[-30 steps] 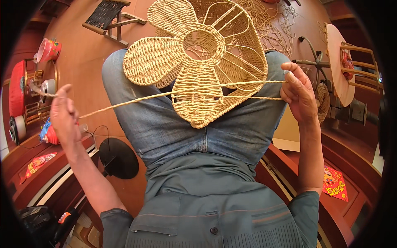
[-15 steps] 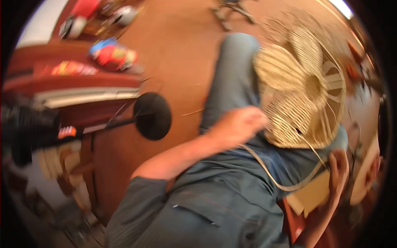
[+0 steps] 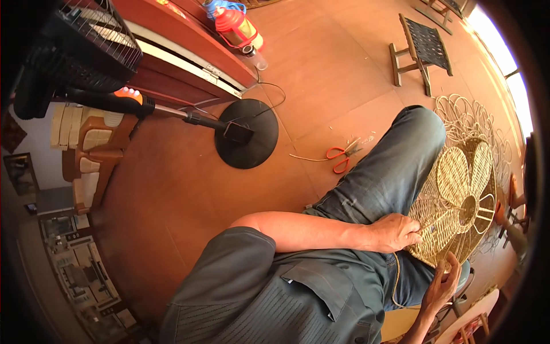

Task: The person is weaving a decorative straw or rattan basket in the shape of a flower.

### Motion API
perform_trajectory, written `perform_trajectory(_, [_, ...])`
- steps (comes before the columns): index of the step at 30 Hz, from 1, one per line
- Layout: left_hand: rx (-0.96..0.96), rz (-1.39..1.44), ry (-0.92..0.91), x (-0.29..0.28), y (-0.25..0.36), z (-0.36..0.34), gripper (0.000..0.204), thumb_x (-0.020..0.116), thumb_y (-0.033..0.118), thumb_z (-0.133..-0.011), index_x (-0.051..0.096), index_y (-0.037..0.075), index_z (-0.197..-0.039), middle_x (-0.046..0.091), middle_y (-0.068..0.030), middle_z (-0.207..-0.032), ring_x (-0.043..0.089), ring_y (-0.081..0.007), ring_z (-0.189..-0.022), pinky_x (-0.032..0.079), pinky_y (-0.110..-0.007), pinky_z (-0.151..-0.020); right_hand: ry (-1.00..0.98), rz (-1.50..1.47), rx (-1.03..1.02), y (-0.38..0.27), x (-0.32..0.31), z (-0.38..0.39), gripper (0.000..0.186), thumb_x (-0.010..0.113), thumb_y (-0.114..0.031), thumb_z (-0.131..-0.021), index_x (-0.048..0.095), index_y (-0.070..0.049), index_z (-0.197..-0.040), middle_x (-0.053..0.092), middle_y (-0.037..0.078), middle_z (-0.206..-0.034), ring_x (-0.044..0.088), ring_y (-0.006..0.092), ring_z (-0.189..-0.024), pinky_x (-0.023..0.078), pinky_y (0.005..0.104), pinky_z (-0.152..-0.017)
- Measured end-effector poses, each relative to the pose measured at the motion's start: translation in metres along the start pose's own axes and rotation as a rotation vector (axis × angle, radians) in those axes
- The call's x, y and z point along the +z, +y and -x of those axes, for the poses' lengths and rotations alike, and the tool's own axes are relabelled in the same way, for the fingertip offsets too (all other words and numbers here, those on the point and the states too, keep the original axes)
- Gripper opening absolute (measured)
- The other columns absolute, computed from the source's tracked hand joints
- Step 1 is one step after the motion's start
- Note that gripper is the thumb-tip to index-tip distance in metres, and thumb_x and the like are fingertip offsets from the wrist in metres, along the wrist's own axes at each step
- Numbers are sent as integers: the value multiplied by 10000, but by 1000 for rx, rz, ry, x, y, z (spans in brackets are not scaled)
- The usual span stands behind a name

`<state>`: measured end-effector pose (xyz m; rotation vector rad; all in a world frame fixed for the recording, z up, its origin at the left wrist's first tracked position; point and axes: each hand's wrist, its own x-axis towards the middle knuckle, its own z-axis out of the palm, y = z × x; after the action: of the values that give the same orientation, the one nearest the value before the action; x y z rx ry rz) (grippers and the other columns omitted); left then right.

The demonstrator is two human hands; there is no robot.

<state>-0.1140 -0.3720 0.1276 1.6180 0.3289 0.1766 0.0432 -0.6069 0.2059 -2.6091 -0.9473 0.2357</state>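
Observation:
A round woven wicker piece (image 3: 438, 221) with petal-shaped panels around a small central ring leans on my lap at the right, over my jeans. My left hand (image 3: 395, 232) is closed at its near left edge, fingertips pinched against the weave. From under that hand a thin wicker strand (image 3: 396, 281) hangs down and loops toward my right wrist. Against the lower rim rests my right hand (image 3: 442, 285), fingers stretched upward and apart. Exactly what lies between the left fingertips is hidden.
Red-handled scissors (image 3: 341, 158) lie on the tiled floor beside cane scraps. Loose cane coils (image 3: 467, 117) spread beyond my knee. A black fan base (image 3: 246, 133) stands at the left, near a red cabinet (image 3: 189, 43). A low stool (image 3: 427, 46) stands farther off.
The view has swung, so the woven piece sits lower and farther right. My left hand has come onto its edge; my right hand has moved up to its lower rim.

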Motion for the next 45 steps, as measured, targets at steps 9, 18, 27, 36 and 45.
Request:
perform_trajectory(9, [33,30,-13,-4,1,0,435,654,360,-1066,604,-20,-859,623,-284,-775,650,-524,-816,479,-573,-718,-276,-542,279,-5,19,-2,354,677,-192,-1112,641,40,-1377,690,24,-1087,592,86,-762,449,246,-597])
perform_trajectory(18, [-270,36,-160,-15,10,0,427,636,394,-1081,676,1,-918,660,-255,-818,691,-408,-761,530,-506,-722,-393,-685,501,-25,7,-17,202,670,-157,-1084,750,7,-1171,681,6,-841,573,71,-583,446,247,-533])
perform_trajectory(27, [-303,143,-238,-19,10,-4,363,608,321,-1165,743,10,-1035,538,50,-749,468,-44,-702,392,-245,-638,42,-276,61,-27,23,-7,75,719,-66,-1008,750,-34,-1068,731,150,-948,727,321,-805,577,400,-710])
perform_trajectory(36, [-298,155,-226,-21,18,-3,378,633,339,-1153,759,9,-1019,539,36,-693,477,-61,-663,421,-275,-608,236,-11,-302,-10,32,7,161,771,-14,-826,708,-78,-960,521,77,-789,604,265,-667,505,390,-613])
perform_trajectory(45, [-283,-93,-105,-29,49,0,461,590,389,-1163,744,2,-966,550,-16,-666,515,-88,-624,431,-305,-586,205,-334,123,-8,15,28,112,764,-18,-977,774,-38,-1087,694,111,-972,698,255,-806,562,361,-715])
